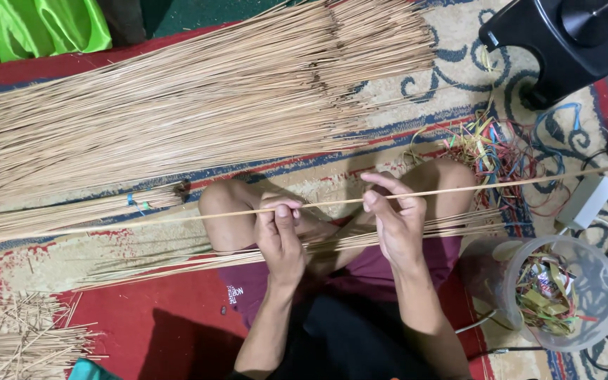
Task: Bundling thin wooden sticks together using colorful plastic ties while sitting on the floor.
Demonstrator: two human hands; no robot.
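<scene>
Both hands' grip [332, 207] on stick [501, 184]; stick pile [177, 105] beyond knees.

So one thin stick [459, 191] up in two hands, left hand [281, 236] and right hand [393, 222]. One clear plastic tub [585, 281] at 4 o'clock, one black stool [564, 42] at 1 o'clock, one green bag [29, 28] at 11. Loose sticks [177, 105]: way too many to count.

Both hands held one long thin stick across the knees.

The left hand [281, 229] pinched the stick [459, 189] from below, the right hand [395, 218] gripped it just beside. A large pile of sticks [177, 105] lay on the patterned rug [402, 134] beyond; a clear plastic tub [585, 267] of coloured strips stood at the right.
</scene>
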